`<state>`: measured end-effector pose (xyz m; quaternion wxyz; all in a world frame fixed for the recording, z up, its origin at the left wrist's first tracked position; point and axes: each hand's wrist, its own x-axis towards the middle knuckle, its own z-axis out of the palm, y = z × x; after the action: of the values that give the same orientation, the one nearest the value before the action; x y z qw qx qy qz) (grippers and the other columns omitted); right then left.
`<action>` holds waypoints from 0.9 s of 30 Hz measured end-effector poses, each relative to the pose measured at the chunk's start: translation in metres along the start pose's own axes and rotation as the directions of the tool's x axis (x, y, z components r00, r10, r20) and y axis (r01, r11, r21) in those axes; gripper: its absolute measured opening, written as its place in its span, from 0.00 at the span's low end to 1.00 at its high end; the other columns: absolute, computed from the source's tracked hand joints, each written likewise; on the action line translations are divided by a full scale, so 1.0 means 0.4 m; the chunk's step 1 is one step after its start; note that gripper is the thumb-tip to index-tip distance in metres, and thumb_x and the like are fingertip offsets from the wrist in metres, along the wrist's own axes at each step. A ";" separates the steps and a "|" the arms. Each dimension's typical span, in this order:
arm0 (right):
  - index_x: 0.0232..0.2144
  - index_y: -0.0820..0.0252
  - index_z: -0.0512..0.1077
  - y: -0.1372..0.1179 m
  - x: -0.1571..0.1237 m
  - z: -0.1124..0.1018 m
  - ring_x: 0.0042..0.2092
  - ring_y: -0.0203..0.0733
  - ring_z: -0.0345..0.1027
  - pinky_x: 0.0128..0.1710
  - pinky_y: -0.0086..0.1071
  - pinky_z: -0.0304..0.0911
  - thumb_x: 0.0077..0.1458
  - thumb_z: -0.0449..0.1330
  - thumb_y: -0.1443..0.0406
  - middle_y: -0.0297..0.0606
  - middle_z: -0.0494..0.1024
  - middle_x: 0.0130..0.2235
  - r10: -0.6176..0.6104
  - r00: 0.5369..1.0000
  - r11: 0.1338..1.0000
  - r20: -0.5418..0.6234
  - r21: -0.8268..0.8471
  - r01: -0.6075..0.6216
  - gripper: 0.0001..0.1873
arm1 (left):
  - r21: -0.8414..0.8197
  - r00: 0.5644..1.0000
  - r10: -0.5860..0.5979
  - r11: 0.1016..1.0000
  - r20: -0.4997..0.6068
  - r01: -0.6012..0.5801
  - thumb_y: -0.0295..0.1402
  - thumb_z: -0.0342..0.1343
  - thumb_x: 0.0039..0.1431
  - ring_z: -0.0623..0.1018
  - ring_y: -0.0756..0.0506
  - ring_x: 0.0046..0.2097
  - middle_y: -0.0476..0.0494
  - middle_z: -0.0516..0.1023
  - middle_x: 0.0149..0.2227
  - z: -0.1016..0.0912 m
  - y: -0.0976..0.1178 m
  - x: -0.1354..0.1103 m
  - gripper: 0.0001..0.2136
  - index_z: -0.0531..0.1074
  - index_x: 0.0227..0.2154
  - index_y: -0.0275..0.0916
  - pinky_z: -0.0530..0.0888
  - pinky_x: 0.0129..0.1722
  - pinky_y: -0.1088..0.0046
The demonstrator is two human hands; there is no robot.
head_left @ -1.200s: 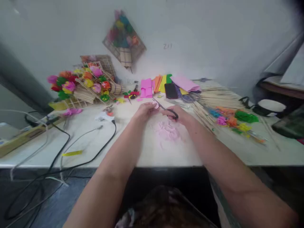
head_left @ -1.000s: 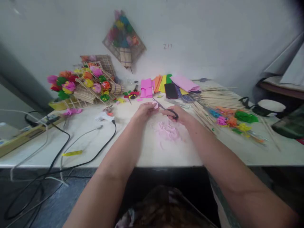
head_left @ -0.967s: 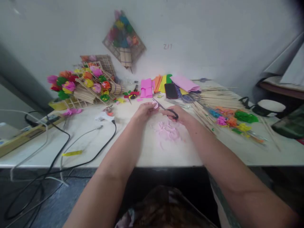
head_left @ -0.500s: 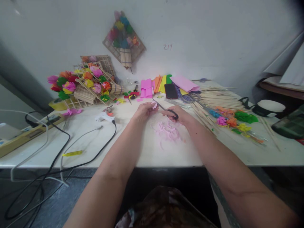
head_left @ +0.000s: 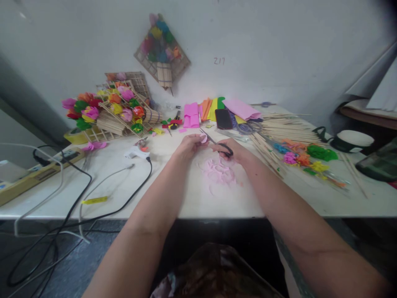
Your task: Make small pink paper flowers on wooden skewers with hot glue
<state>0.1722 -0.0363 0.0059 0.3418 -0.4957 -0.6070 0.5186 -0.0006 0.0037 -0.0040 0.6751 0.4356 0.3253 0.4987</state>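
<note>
Fingers (head_left: 197,137) pinching paper (head_left: 204,139), scissors (head_left: 213,141) alongside, table edge (head_left: 223,217) well apart

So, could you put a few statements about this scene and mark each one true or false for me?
1. The right hand holds the scissors. True.
2. Both hands hold scissors. False: the left hand holds pink paper.
3. Paper scraps lie on the table. True.
4. Those scraps are green. False: they are pale pink.
5. A flower panel is on the wall. True.
</note>
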 end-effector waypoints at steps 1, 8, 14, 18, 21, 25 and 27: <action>0.22 0.64 0.69 0.000 0.000 0.001 0.11 0.26 0.49 0.10 0.22 0.40 0.40 0.66 0.55 0.26 0.61 0.11 0.003 1.000 1.000 -0.004 -0.003 -0.003 0.18 | 0.003 1.000 0.001 1.000 0.001 -0.001 0.25 0.61 0.44 0.76 0.49 0.28 0.42 0.75 0.24 0.000 -0.001 0.000 0.05 0.70 0.22 0.30 0.74 0.31 0.72; 0.21 0.64 0.68 -0.005 -0.002 0.005 0.11 0.25 0.48 0.10 0.22 0.39 0.41 0.65 0.56 0.25 0.59 0.10 -0.019 0.999 1.000 -0.026 -0.003 0.019 0.16 | 0.001 1.000 0.004 1.000 0.007 -0.004 0.26 0.62 0.43 0.76 0.49 0.28 0.42 0.75 0.24 0.003 0.000 -0.002 0.07 0.70 0.22 0.30 0.74 0.33 0.71; 0.22 0.64 0.69 -0.001 0.002 0.000 0.10 0.25 0.47 0.09 0.23 0.38 0.39 0.66 0.54 0.24 0.58 0.10 -0.034 0.999 0.999 -0.033 0.003 0.034 0.18 | -0.014 1.000 0.004 1.000 -0.006 -0.004 0.26 0.61 0.44 0.76 0.49 0.28 0.42 0.76 0.26 0.000 0.000 0.001 0.05 0.70 0.23 0.30 0.75 0.31 0.72; 0.22 0.65 0.70 0.001 0.004 -0.002 0.11 0.25 0.47 0.09 0.23 0.38 0.38 0.66 0.53 0.24 0.58 0.10 -0.041 0.999 0.999 -0.032 0.007 0.042 0.19 | -0.032 0.999 -0.005 0.999 -0.032 0.004 0.25 0.61 0.44 0.76 0.49 0.28 0.42 0.76 0.26 0.000 0.002 0.000 0.05 0.70 0.24 0.30 0.75 0.32 0.73; 0.22 0.65 0.70 0.001 0.003 -0.003 0.10 0.25 0.47 0.09 0.23 0.38 0.38 0.66 0.53 0.25 0.58 0.09 -0.047 0.998 0.999 -0.031 0.003 0.047 0.20 | -0.041 0.999 -0.004 0.999 -0.044 0.002 0.25 0.60 0.45 0.76 0.49 0.28 0.42 0.76 0.26 -0.001 0.003 0.001 0.04 0.70 0.25 0.30 0.75 0.33 0.73; 0.22 0.65 0.70 0.001 0.000 -0.003 0.10 0.25 0.47 0.09 0.23 0.38 0.38 0.66 0.53 0.25 0.58 0.09 -0.064 0.998 0.998 -0.029 0.003 0.064 0.19 | -0.044 0.998 -0.001 0.999 -0.059 -0.002 0.24 0.59 0.46 0.76 0.49 0.28 0.42 0.76 0.26 -0.003 0.003 0.002 0.03 0.70 0.25 0.31 0.75 0.33 0.73; 0.22 0.65 0.71 0.001 0.000 -0.003 0.10 0.25 0.48 0.09 0.23 0.39 0.38 0.66 0.53 0.25 0.59 0.10 -0.062 0.998 0.998 -0.033 -0.002 0.062 0.19 | -0.040 0.999 -0.002 0.999 -0.055 0.000 0.24 0.59 0.46 0.77 0.49 0.29 0.42 0.76 0.26 -0.003 0.005 0.001 0.03 0.70 0.25 0.31 0.75 0.33 0.73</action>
<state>0.1734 -0.0362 0.0056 0.3674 -0.4853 -0.6166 0.4992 -0.0023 0.0047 -0.0029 0.6748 0.4080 0.3338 0.5165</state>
